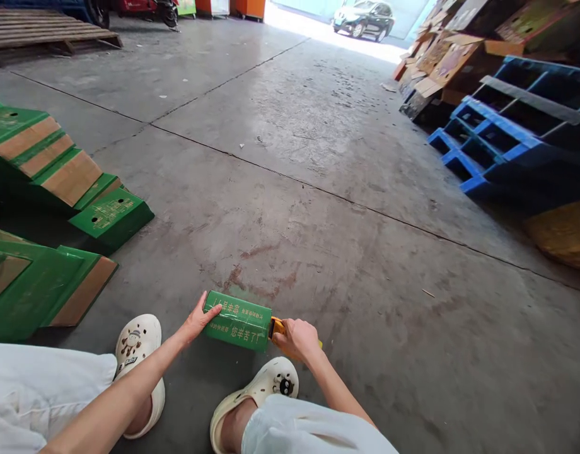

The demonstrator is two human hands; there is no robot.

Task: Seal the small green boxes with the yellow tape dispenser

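Note:
Between my two white shoes and a little ahead of them is a green box with pale printed characters. My left hand grips its left end, the thumb lying on the top face. At the box's right end, my right hand is closed around a yellow tool, whose dark front edge touches the box. Most of the tool is hidden under my fingers.
Green cartons lie at the left. Blue pallets and piled cardboard boxes stand at the right. A wooden pallet is at the back left, and a car is far off.

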